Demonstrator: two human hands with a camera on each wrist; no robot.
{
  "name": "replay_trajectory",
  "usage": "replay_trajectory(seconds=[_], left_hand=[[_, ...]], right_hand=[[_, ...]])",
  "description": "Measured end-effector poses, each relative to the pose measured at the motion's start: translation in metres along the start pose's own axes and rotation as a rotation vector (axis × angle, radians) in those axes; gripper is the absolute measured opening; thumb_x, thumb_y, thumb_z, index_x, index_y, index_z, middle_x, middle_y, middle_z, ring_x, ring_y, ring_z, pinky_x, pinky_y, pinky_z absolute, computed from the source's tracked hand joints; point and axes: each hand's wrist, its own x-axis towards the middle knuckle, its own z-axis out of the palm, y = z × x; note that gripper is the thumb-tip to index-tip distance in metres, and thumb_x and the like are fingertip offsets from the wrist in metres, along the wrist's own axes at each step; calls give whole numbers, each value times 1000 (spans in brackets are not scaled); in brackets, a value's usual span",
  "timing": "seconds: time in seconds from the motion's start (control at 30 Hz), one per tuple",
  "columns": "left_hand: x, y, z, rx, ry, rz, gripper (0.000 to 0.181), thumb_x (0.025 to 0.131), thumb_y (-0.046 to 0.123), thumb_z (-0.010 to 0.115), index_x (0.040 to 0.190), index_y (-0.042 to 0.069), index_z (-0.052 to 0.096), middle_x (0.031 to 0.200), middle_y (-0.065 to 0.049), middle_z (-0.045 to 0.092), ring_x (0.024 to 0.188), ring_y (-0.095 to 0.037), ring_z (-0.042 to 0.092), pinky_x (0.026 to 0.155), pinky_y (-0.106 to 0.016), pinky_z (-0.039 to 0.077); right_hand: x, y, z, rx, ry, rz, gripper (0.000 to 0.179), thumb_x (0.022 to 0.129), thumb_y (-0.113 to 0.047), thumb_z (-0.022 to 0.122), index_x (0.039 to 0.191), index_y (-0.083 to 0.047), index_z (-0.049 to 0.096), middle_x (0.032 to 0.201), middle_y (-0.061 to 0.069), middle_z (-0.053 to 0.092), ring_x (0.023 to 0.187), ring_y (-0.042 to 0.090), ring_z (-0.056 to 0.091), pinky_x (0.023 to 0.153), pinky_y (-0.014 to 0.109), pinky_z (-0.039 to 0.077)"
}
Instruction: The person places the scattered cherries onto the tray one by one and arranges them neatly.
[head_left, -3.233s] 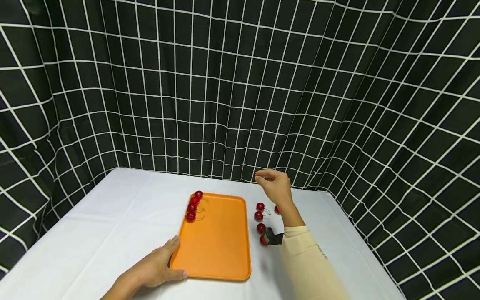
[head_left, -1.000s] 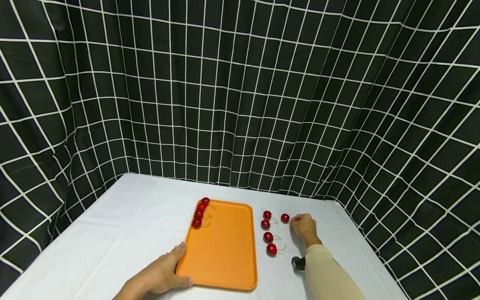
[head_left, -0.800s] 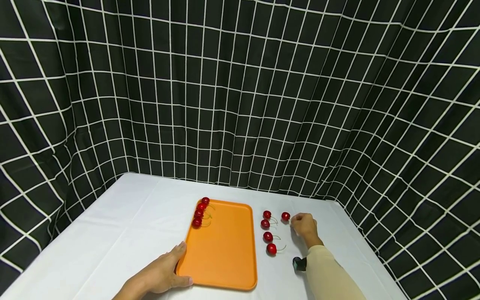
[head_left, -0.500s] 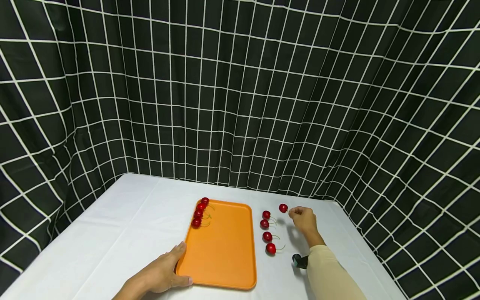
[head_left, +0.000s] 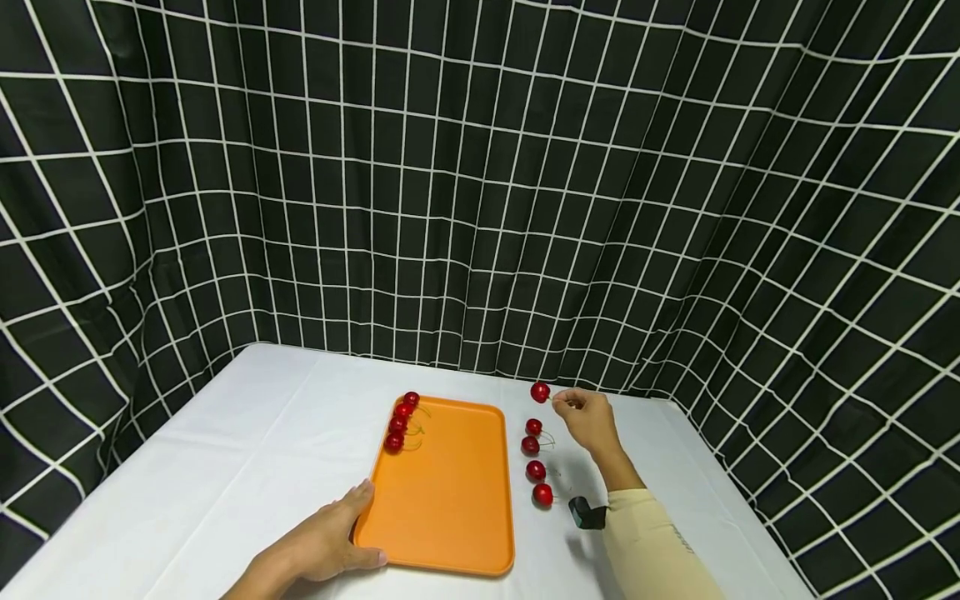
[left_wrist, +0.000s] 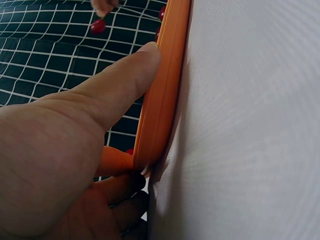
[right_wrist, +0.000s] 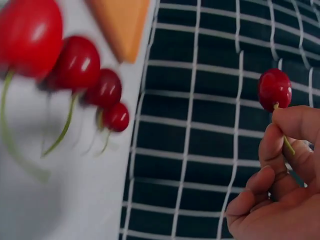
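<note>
The right hand (head_left: 588, 421), right of centre in the lower half of the head view, pinches a cherry (head_left: 540, 392) by its stem between thumb and fingertips. The cherry hangs off the left side of the fingertips, against the table's far edge and well apart from the tray (head_left: 442, 508). In the right wrist view it shows at the right of the frame in front of the curtain (head_left: 450, 208), the stem running down between the fingers

The left hand (head_left: 322, 537), at the bottom of the head view left of centre, lies spread at the tray's lower left corner, fingers along the left edge and thumb at the bottom edge. In the left wrist view the thumb rests along the orange rim; the other fingers are partly hidden behind the palm

The orange tray sits at the lower centre of the head view. A row of four cherries (head_left: 394, 442) lines its upper left edge, stems pointing right. Another four (head_left: 536, 471) lie on the white cloth (head_left: 247, 442) just right of the tray, in a rough column below the held one

A pale sleeve (head_left: 660, 542) covers the right forearm, lower right, with a black device (head_left: 587, 513) beside its cuff. The dark curtain with white grid lines fills the upper frame
</note>
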Motion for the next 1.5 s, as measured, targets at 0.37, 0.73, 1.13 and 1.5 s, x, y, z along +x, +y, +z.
replay_trajectory(seconds=[0.37,0.73,1.13,1.5], left_hand=[[0,-1,0,8,0,-3,108,70,55,78,146,-6,32,154,-24,21,137,-48,24,104,-69,16],[1,-1,-1,3,5,-13,107,69,52,80,146,-7,33,154,-24,21,136,-48,24,104,-69,17],[1,-2,-2,16,0,-4,107,71,55,78,146,-6,33,154,-24,22,136,-47,25,105,-68,17],[2,-2,-2,11,-11,17,106,73,56,77,146,-7,33,153,-25,24,136,-48,25,105,-68,16]], right_hand=[[-6,-48,33,84,-66,-69,5,86,-6,69,81,-7,72,64,2,54,56,17,45,47,25,36],[-15,-86,81,132,-173,-137,9,86,-6,69,77,-9,72,62,-1,54,56,14,42,47,24,35],[-30,-107,119,146,-295,-112,9,90,-11,69,83,-9,74,72,-4,63,65,15,46,54,25,40],[-45,-103,146,106,-370,-56,7,86,-13,73,79,-14,73,69,-7,61,54,10,43,46,22,35]])
